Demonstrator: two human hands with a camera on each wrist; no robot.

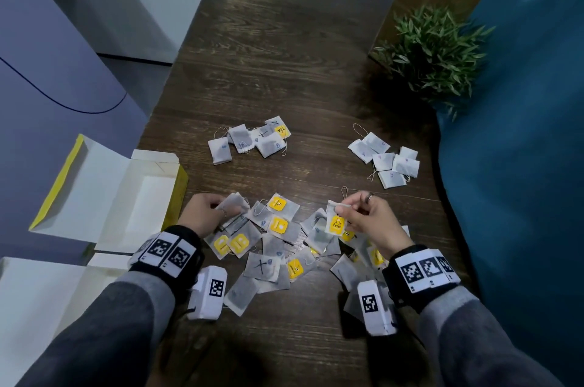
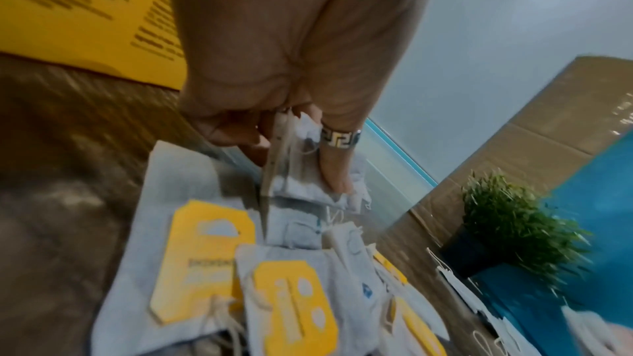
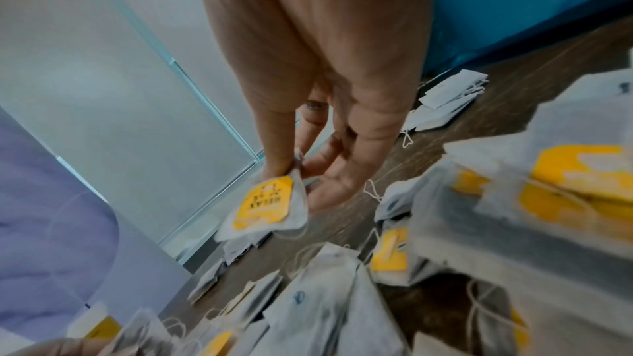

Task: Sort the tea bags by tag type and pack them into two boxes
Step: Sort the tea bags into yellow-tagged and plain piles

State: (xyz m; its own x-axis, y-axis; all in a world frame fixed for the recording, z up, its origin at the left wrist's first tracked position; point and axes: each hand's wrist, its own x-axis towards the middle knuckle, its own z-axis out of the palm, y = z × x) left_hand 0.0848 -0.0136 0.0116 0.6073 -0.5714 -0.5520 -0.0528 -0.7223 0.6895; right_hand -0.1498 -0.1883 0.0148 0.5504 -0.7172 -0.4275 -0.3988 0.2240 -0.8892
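left hand (image 1: 207,217) gripping bags, count hidden

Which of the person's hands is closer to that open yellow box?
Left. The left hand is beside the open yellow box; the right hand is across the tea bag pile.

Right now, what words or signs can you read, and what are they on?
"RELAX": yellow tag on the tea bag pinched by the right hand.
"TEA": yellow tag in the far pile.
"X" pen mark: tea bag in the near heap.
Yellow box print: too blurred.
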